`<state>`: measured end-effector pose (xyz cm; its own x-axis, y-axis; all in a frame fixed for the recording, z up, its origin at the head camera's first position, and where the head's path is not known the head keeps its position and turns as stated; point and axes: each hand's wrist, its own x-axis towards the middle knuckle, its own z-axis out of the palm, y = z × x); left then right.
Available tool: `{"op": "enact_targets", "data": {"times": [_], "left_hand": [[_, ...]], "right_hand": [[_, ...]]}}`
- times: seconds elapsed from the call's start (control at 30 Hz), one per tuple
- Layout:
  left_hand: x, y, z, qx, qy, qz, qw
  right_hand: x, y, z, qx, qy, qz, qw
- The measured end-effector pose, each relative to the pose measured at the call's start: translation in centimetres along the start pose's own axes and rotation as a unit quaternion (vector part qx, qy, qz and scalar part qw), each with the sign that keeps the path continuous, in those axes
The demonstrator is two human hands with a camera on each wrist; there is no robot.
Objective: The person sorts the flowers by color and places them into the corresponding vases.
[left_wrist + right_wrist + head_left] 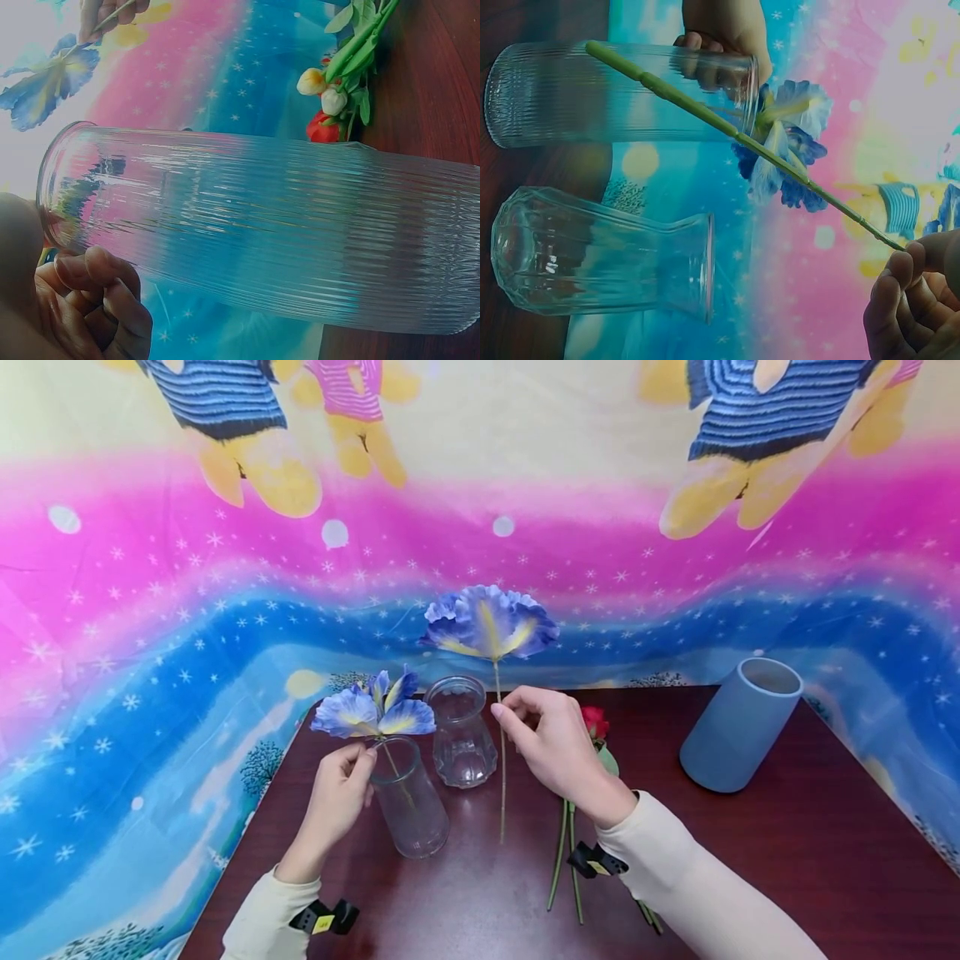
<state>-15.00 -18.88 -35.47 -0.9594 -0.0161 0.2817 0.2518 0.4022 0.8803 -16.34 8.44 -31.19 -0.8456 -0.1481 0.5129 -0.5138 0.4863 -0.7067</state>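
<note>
My left hand (337,789) pinches a blue-and-yellow artificial iris (352,714) just under its blossom, at the rim of a tall ribbed glass vase (420,831). That iris's stem goes down inside the vase, which stands on the table. Higher up, my right hand (555,743) holds a second blue iris (487,622) by its stem between thumb and fingers; the blossom points up and the green stem (697,109) hangs free above the table. Behind and between the hands is a faceted glass vase (465,752) with a narrowed neck.
Under my right forearm lie several flowers, among them a red one (595,722); the left wrist view also shows a white bud (334,101). A blue-grey vase (738,735) stands at the right. A patterned cloth (525,552) hangs behind the dark wooden table (465,910).
</note>
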Motion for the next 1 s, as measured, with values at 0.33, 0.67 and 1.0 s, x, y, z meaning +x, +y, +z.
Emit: {"op": "enact_targets", "data": {"times": [0.33, 0.67, 1.0], "left_hand": [[0.1, -0.3, 0.1, 0.005, -0.004, 0.009, 0.9999], [-0.1, -0.2, 0.0, 0.006, 0.002, 0.0, 1.0], [0.0, -0.2, 0.0, 0.013, 0.0, 0.007, 0.9999]], "right_hand": [[0.2, -0.8, 0.3, -0.008, 0.009, -0.022, 1.0], [0.6, -2.0, 0.7, 0.03, 0.003, -0.038, 0.999], [1.2, -2.9, 1.1, 0.041, 0.02, -0.061, 0.997]]}}
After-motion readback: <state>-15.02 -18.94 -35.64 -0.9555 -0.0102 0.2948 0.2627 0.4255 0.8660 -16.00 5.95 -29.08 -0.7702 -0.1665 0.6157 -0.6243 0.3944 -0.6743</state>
